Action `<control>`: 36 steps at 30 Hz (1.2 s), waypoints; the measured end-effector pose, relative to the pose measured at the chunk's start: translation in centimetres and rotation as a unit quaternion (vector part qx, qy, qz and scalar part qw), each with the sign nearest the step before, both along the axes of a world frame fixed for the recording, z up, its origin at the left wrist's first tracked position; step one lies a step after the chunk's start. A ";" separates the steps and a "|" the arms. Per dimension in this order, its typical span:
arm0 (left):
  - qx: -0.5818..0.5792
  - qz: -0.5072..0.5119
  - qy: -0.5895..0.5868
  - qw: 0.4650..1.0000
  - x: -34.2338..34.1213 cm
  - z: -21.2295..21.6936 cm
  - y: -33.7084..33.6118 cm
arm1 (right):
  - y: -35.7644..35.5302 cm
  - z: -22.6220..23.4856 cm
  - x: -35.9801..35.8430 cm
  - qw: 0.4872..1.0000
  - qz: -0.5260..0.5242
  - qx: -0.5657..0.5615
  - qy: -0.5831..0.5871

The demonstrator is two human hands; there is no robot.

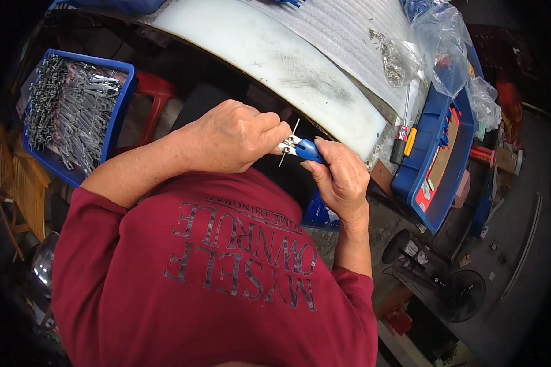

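Observation:
Between my two hands is a small part with a blue body (309,151) and a white end (289,144) that has round metal spots on it. A thin metal pin (296,126) sticks out on both sides of the white end. My left hand (242,137) is closed, its fingertips pinching at the white end; its fingers hide part of that end. With thumb and fingers my right hand (343,174) grips the blue body from the other side. Both hands are in front of my chest, just short of the worktop's near edge.
A white worktop board (257,49) with dark smudges lies ahead, beside a foam sheet (343,24). Small metal pieces (395,61) and two screwdrivers (400,144) lie at right, near a blue tray (438,183). Left stands a blue bin (125,76) of metal parts, near a red stool (156,92).

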State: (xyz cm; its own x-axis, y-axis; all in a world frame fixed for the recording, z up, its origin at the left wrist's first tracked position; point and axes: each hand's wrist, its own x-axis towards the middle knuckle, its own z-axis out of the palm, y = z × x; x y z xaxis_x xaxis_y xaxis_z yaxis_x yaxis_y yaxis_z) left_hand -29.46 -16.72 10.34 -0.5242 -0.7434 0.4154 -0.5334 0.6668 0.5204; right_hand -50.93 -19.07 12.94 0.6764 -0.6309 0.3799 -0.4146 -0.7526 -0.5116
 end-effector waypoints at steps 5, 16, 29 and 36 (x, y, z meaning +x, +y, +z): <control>0.001 -0.002 0.004 1.000 -0.1 0.0 0.0 | 0.0 0.0 0.0 1.000 0.004 0.001 0.009; -0.004 -0.004 0.007 1.000 -0.4 -0.2 0.0 | -0.2 -0.2 0.2 1.000 0.023 -0.007 0.007; 0.008 0.023 0.029 0.999 -0.4 0.5 -0.3 | -0.6 -0.1 0.3 1.000 -0.018 0.018 0.007; 0.014 0.038 0.021 0.999 -0.6 0.3 -0.1 | -0.6 -0.3 0.0 0.997 -0.044 0.058 -0.005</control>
State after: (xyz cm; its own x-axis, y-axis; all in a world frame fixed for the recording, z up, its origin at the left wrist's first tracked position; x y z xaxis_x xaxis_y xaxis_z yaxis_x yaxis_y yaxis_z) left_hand -30.07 -16.81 10.68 -0.4482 -0.7922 0.4142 -0.5598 0.6100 0.5609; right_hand -50.96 -19.69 12.63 0.6133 -0.7273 0.3080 -0.4705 -0.6497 -0.5971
